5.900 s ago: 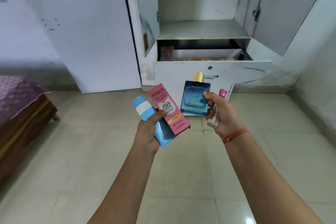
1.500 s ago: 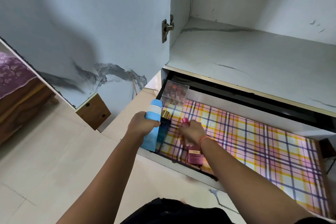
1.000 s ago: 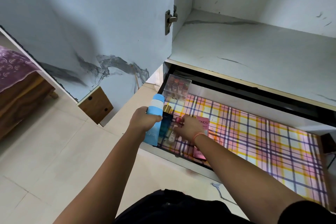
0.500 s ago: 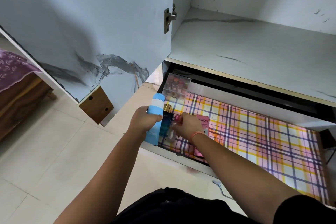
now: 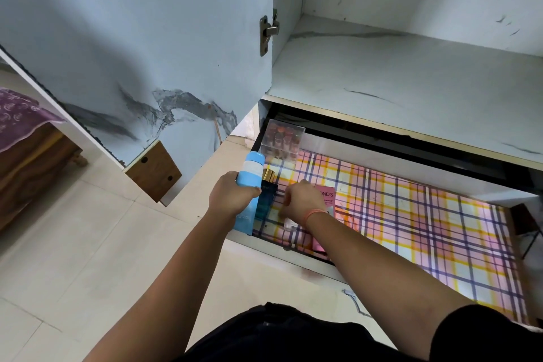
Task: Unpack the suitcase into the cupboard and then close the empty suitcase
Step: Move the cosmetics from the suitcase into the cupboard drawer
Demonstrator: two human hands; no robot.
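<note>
Pale beige tiled floor [image 5: 73, 258] with thin grout lines across the near left, dark wooden bed [image 5: 32, 167] at the left edge, purple patterned cover [image 5: 17, 117] draped over it, soft even light

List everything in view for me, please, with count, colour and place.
Shelf: one, white, inside the cupboard.
Drawer: one, white, open under the shelf, plaid-lined.
Organiser box: one, clear, drawer's back-left corner.
Perfume bottle: one, dark blue, gold cap, drawer's left end.
Pond's box: one, pink, in the drawer.
Small bottle: one, clear, under the right hand.
Tall bottle: one, light blue, in the left hand.
Door: one, white, open at left.
Bed: one, purple cover, far left.
Left hand: grips the tall bottle.
Right hand: curled round the small bottle.
</note>
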